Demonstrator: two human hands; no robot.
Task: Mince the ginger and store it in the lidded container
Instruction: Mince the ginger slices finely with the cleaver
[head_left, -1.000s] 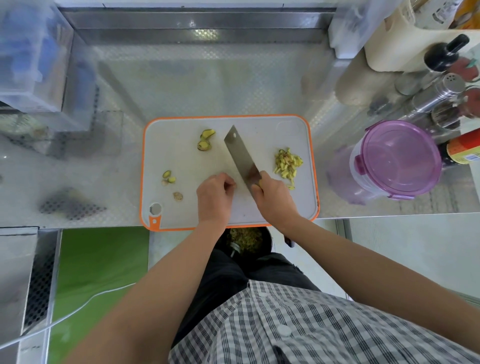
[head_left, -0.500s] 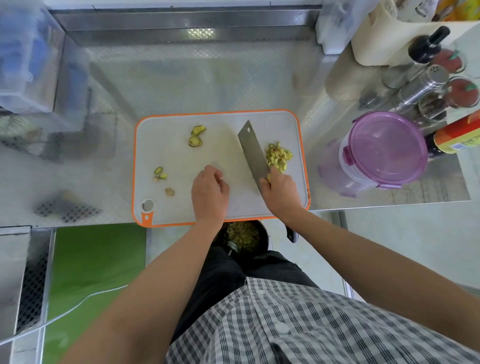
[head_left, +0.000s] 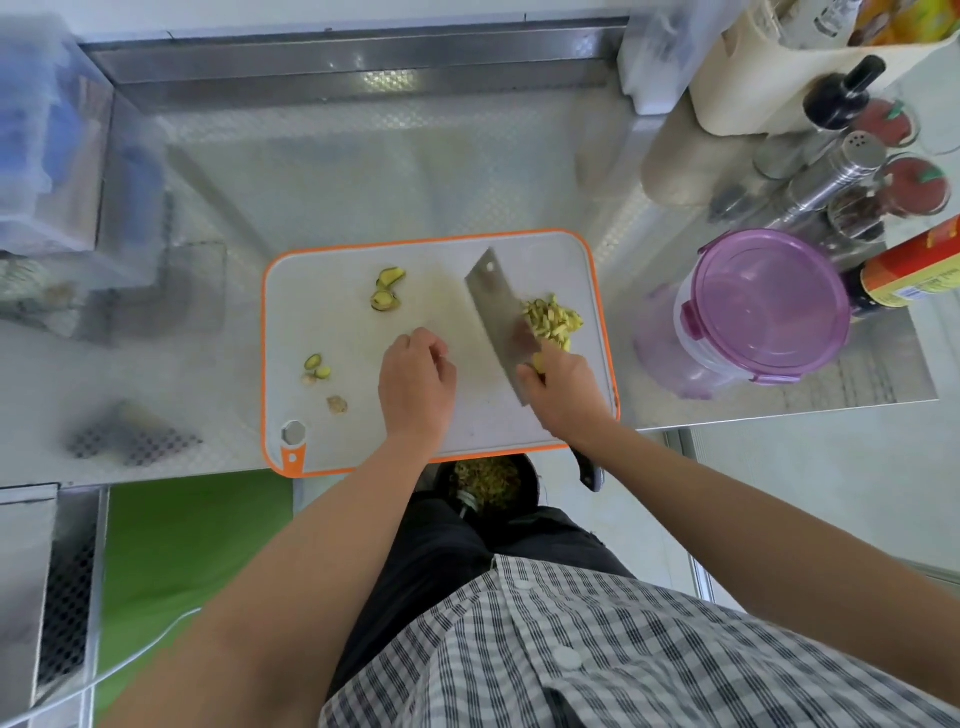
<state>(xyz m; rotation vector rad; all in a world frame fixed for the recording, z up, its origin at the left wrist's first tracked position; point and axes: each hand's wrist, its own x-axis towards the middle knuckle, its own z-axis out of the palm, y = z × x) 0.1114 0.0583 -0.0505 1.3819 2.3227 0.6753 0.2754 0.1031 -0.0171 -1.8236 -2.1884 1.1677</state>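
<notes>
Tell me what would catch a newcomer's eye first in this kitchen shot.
The orange-rimmed cutting board at centre, where the right hand grips a cleaver against a pile of cut ginger near the board's right edge. Next, the purple-lidded container, closed, on the counter to the right.

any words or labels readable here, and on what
Right edge, red and yellow label on the bottle: there is print, but it is too blurred to read.
Top right corner, orange packets: print blurred, unreadable.
No text visible on the cleaver, cutting board or purple-lidded container.
</notes>
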